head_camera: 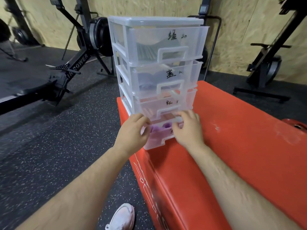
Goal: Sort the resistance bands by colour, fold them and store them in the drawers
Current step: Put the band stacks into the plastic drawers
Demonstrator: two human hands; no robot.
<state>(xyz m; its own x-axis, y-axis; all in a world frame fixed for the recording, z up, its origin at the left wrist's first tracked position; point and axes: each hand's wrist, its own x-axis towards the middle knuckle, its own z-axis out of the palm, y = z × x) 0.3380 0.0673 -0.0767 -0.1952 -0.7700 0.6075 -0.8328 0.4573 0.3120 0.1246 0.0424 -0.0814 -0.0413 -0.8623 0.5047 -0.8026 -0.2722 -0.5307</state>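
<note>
A clear plastic drawer unit (156,20) with several stacked drawers stands on a red padded box (232,130). The bottom drawer (156,141) is pulled out a little and holds purple bands (159,127). My left hand (134,130) grips that drawer's left front corner, thumb and fingers curled on its rim. My right hand (189,128) reaches over the drawer's right front edge with fingers bent onto the rim. Upper drawers carry handwritten labels; the top drawer (166,44) shows greenish folded bands, the second drawer (164,80) bluish ones.
Black rowing machines (79,47) stand on the speckled rubber floor (58,146) to the left and at the back right. A plywood wall (240,30) runs behind. My shoe (123,216) is beside the red box's front corner.
</note>
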